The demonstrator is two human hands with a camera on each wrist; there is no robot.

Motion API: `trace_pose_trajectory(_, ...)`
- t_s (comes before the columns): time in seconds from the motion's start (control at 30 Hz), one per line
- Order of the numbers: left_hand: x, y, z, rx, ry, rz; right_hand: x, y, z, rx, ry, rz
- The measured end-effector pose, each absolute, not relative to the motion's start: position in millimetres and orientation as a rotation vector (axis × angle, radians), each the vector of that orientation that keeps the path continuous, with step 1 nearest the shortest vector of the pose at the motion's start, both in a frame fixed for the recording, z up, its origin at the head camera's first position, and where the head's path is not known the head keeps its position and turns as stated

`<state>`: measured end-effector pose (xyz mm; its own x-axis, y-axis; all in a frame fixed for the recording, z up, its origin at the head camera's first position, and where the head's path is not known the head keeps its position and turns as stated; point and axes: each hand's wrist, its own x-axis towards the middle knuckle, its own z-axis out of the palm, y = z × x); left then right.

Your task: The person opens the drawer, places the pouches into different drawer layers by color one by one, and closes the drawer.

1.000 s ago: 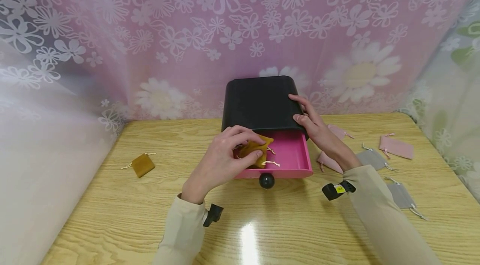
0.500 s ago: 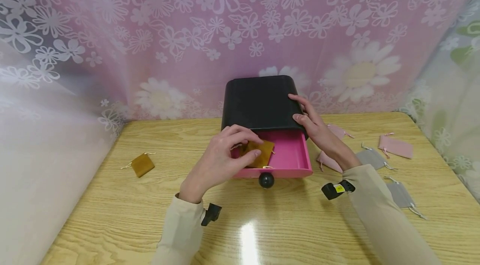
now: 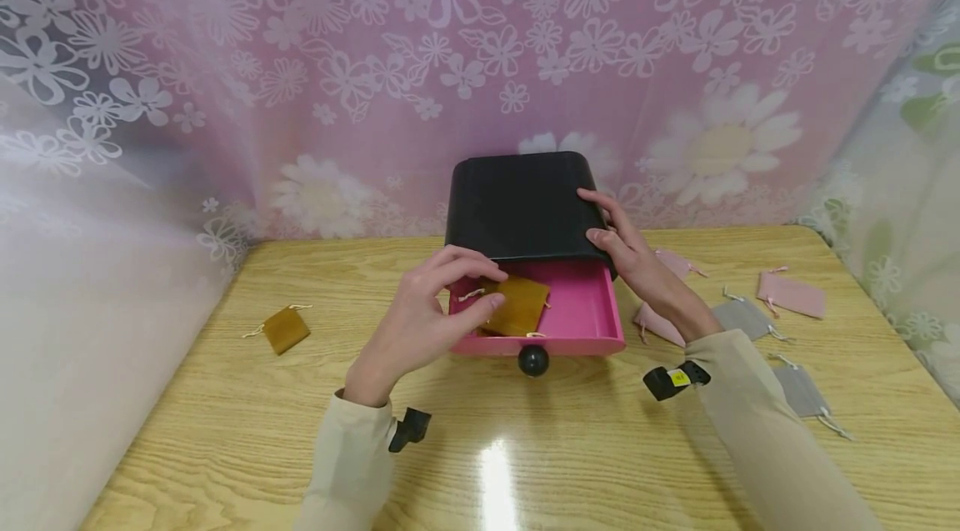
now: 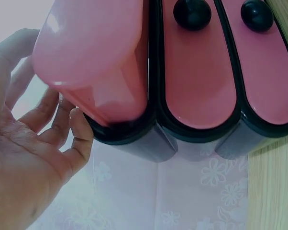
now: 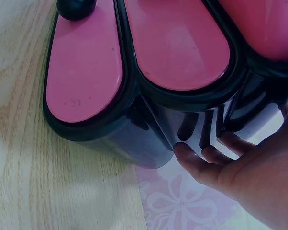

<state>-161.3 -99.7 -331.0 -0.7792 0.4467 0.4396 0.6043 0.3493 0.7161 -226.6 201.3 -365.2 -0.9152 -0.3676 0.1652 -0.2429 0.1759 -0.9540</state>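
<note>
A black cabinet stands at the back of the table, its pink top drawer pulled out. Mustard drawstring pouches lie in the drawer's left part, partly hidden by my left hand. That hand hovers at the drawer's left side, thumb and fingers apart, holding nothing. In the left wrist view its fingers are beside the drawer's outer corner. My right hand rests on the cabinet's right side. The right wrist view shows its fingertips against the black side wall, near two closed pink drawers.
Another mustard pouch lies on the table at the left. To the right are pink pouches and grey pouches, some partly hidden by my right arm. A flowered curtain hangs close behind the cabinet.
My left hand has let go of a mustard pouch, which now lies flat in the drawer, and has drawn back to the left. My right hand stays on the cabinet.
</note>
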Motion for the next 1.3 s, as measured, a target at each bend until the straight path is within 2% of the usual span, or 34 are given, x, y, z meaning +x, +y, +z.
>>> trace_pose_trajectory(1.3,-164.0,-159.2,-353.2,-0.8,-2.308,-1.244,-227.3,200.9,-364.6,-0.589,2.316,-1.857)
